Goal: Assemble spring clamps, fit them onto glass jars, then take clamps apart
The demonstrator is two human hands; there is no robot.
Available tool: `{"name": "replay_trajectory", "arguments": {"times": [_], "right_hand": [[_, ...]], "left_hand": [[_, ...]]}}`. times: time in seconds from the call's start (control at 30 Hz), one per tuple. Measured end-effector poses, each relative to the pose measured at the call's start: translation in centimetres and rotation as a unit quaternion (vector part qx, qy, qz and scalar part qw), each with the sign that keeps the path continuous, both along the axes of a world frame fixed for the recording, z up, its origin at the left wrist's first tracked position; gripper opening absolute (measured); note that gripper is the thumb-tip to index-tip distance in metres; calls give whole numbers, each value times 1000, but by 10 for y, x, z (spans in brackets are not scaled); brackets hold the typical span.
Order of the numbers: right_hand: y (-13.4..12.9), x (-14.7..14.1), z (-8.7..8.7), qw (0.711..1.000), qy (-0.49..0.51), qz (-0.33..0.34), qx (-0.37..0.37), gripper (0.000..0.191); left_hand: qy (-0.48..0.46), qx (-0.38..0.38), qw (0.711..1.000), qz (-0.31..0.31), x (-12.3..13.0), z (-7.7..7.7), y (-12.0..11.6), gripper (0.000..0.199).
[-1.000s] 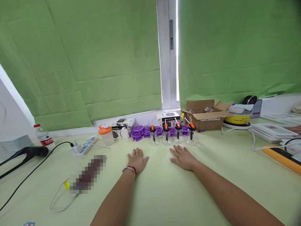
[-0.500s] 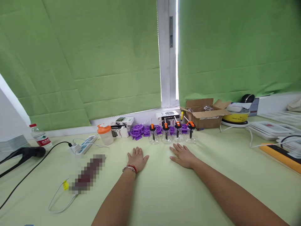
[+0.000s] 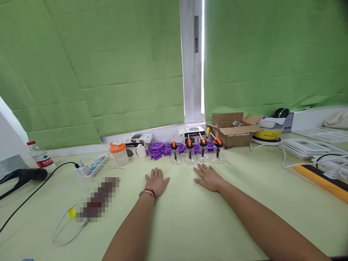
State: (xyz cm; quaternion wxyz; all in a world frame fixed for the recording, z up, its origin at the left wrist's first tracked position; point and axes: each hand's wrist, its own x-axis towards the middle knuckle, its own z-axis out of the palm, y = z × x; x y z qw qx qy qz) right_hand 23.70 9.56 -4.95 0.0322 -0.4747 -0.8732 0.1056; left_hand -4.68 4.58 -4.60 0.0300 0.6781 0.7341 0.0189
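Four orange-topped clear jars (image 3: 190, 152) partly hide purple pieces (image 3: 156, 150) | left hand (image 3: 157, 182), right hand (image 3: 208, 177): fingers spread, released | pixelated object (image 3: 98, 200) unrecognizable

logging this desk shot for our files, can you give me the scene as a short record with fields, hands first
left hand: open, palm down on the table, bracelets at the wrist
right hand: open, palm down on the table
surface: pale green table
ahead of hands: row of four clear vessels with black-and-orange tops
behind the row: purple parts, reaching farther left
left side: orange-lidded cup, power strip, red-capped bottle
right side: open cardboard box
unclear: pixelated item
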Motion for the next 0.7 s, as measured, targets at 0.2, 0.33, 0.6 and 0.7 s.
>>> {"name": "replay_trajectory", "arguments": {"times": [0.2, 0.33, 0.6, 0.7], "right_hand": [[-7, 2, 5, 997, 41, 5, 59, 70], [-16, -2, 15, 982, 79, 55, 163, 40], [-14, -13, 12, 968, 93, 149, 180, 25], [-14, -9, 11, 969, 128, 152, 149, 22]], "left_hand": [[-78, 12, 997, 13, -1, 1, 8, 78], [-223, 76, 972, 19, 13, 11, 33, 85], [-444, 254, 859, 21, 59, 22, 101, 71], [-521, 262, 812, 31, 64, 23, 110, 49]]}}
